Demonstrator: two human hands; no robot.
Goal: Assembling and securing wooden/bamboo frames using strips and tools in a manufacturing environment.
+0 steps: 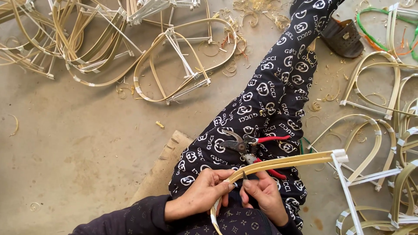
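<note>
The person sits on the concrete floor (78, 130) with one leg stretched out in black trousers patterned in white (265, 100). Both hands meet low in the view, over the lap. The left hand (200, 193) has its fingers (224, 186) closed around a curved bamboo strip (278, 163), pinching it where the bend begins. The right hand (263, 193) sits just beside it, fingers (250, 185) closed on the same strip from the other side, so the two hands nearly touch. From there the strip runs out to the right, doubled, to a joint wrapped in white tape (339, 156), where a white-taped strut (350, 196) drops down and away.

Red-handled pruning shears (250, 148) lie on the thigh just above the hands, blades pointing left, partly tucked under the strip.

Finished bent-bamboo frames with white taped joints lie heaped at the upper left (174, 61) and along the right edge (379, 100). Curly bamboo shavings (257, 11) litter the floor near the top. A dark sandal (344, 37) rests beside the leg at the upper right, and a worn mat's edge (163, 167) shows under the person's thigh.
</note>
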